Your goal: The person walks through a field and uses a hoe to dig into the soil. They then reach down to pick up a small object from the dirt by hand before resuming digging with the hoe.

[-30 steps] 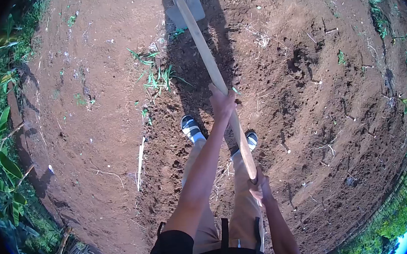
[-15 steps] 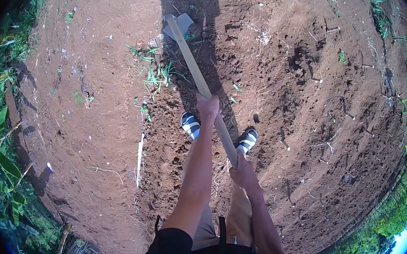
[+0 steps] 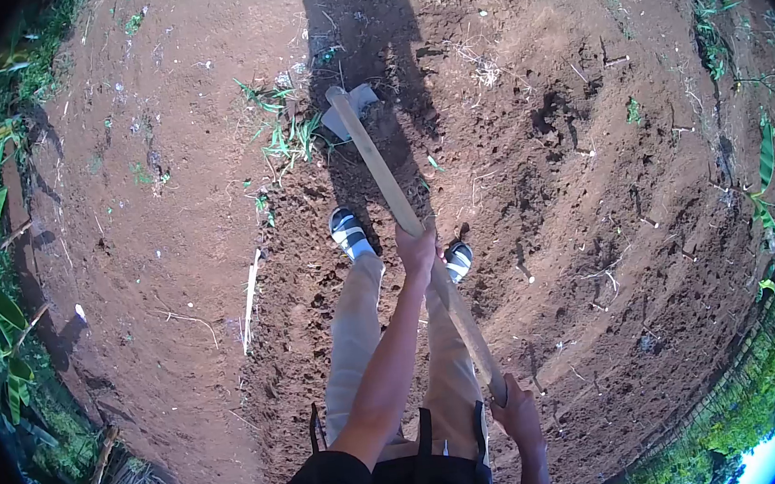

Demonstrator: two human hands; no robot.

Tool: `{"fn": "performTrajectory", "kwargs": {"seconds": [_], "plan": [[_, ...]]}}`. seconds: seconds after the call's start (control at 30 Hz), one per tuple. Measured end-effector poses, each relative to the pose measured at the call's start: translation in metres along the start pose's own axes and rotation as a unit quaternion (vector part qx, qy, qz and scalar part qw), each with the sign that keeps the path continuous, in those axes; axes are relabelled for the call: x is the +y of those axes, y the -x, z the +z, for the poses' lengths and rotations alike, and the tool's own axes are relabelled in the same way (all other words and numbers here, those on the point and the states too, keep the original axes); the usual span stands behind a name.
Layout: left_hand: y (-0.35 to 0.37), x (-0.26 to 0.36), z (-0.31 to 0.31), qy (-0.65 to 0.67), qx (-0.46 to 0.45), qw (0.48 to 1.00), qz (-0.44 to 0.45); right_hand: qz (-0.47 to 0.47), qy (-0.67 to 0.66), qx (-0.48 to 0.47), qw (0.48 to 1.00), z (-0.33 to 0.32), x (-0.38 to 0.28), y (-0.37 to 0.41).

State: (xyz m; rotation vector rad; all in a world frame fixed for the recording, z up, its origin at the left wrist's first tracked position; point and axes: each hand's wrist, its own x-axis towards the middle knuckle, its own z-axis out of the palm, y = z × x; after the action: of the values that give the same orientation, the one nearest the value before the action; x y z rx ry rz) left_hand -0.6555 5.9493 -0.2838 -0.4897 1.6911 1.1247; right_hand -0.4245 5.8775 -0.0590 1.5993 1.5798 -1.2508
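A hoe [image 3: 383, 176] with a long wooden handle slants across the middle of the view. Its flat metal blade [image 3: 359, 99] is at the far end, low at the soil in my shadow. My left hand [image 3: 418, 250] is closed around the middle of the handle, just above my feet. Lower down and to the right, my right hand [image 3: 516, 410] grips the near end of the handle. Green weeds [image 3: 287, 137] grow just left of the blade. How deep the blade's edge sits in the soil is hidden.
My feet in striped sandals [image 3: 349, 231] stand on loosened brown soil [image 3: 534, 198]. A pale stick [image 3: 251, 301] lies to the left. Several short cut stems [image 3: 525, 270] poke up on the right. Leafy plants [image 3: 5, 301] border the left edge.
The hoe has been drawn back toward my feet, its blade now nearer. My right hand has moved down and to the right, my left hand slightly down.
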Motion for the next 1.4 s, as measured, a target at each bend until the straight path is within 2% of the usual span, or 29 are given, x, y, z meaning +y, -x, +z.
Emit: {"fn": "performTrajectory", "kwargs": {"seconds": [0.07,0.13,0.23,0.27,0.37,0.43,0.5,0.53,0.57,0.6,0.63,0.67,0.7,0.73,0.8,0.93,0.97,1.0,1.03,1.1,1.17,1.23,1.3,1.37,1.4], "plan": [[0.027,-0.03,-0.006,0.014,-0.01,1.0,-0.012,0.017,-0.007,-0.004,1.0,0.019,0.035,0.023],[0.06,-0.068,-0.012,0.045,-0.026,0.999,-0.017,0.035,0.063,0.02,0.997,0.046,0.082,0.048],[0.092,-0.087,-0.023,0.039,-0.03,0.998,-0.038,0.033,0.013,0.033,0.999,0.081,0.124,0.069],[0.085,-0.109,-0.029,0.022,-0.019,0.999,-0.018,0.036,0.037,0.046,0.998,0.093,0.127,0.072],[0.091,-0.058,-0.043,0.055,-0.028,0.998,-0.019,0.021,0.023,0.054,0.998,0.122,0.116,0.052],[0.037,-0.076,-0.061,0.027,0.009,0.999,0.031,0.003,-0.01,0.039,0.999,0.142,0.103,0.016],[0.008,-0.02,-0.07,-0.069,0.037,0.988,0.135,0.006,-0.024,-0.025,0.999,0.13,0.051,-0.022],[-0.008,0.005,-0.078,-0.001,0.005,0.999,0.05,0.069,-0.295,-0.06,0.951,0.171,0.072,-0.053],[-0.024,0.025,-0.085,-0.006,0.003,0.997,0.083,0.127,-0.541,-0.095,0.826,0.212,0.094,-0.083],[-0.039,0.038,-0.093,-0.052,0.038,0.993,0.104,-0.027,-0.415,0.014,0.909,0.218,0.066,-0.091],[-0.053,0.049,-0.1,-0.098,0.072,0.985,0.123,-0.179,-0.267,0.126,0.938,0.204,0.014,-0.101],[-0.072,0.058,-0.112,-0.12,0.08,0.981,0.13,-0.184,-0.268,0.125,0.937,0.143,-0.049,-0.09],[-0.085,0.055,-0.122,-0.146,0.086,0.976,0.134,-0.135,-0.042,-0.018,0.99,0.085,-0.11,-0.068],[-0.084,0.044,-0.127,-0.15,0.087,0.976,0.133,-0.134,-0.046,-0.021,0.99,0.099,-0.107,-0.071],[-0.088,0.029,-0.135,-0.225,0.134,0.958,0.113,-0.099,-0.177,-0.114,0.973,0.123,-0.096,-0.092],[-0.108,-0.087,-0.157,-0.249,0.13,0.955,0.094,-0.084,-0.111,-0.116,0.983,0.151,-0.016,-0.08],[-0.107,-0.117,-0.156,-0.222,0.144,0.957,0.118,-0.195,-0.06,-0.006,0.979,0.156,0.019,-0.083],[-0.104,-0.134,-0.154,-0.192,0.161,0.957,0.147,-0.308,-0.009,0.104,0.946,0.156,0.042,-0.088],[-0.078,-0.128,-0.14,-0.189,0.168,0.956,0.148,-0.314,-0.009,0.1,0.944,0.147,0.052,-0.086],[-0.002,-0.097,-0.107,-0.035,0.149,0.988,0.034,-0.141,0.014,-0.045,0.989,0.117,0.06,-0.063],[0.009,-0.11,-0.108,0.022,0.116,0.992,0.053,-0.14,0.059,-0.048,0.987,0.081,0.056,-0.045],[0.033,-0.12,-0.109,0.079,0.123,0.989,0.005,-0.137,0.107,-0.055,0.983,0.063,0.064,-0.034],[0.045,-0.16,-0.118,0.194,0.058,0.976,-0.081,-0.135,0.186,-0.059,0.971,0.055,0.091,-0.014],[0.085,-0.182,-0.101,0.209,0.101,0.97,-0.076,-0.123,0.189,-0.061,0.972,0.04,0.111,0.013],[0.103,-0.193,-0.089,0.174,0.114,0.976,-0.063,-0.111,0.182,-0.06,0.975,0.034,0.122,0.024]]}}
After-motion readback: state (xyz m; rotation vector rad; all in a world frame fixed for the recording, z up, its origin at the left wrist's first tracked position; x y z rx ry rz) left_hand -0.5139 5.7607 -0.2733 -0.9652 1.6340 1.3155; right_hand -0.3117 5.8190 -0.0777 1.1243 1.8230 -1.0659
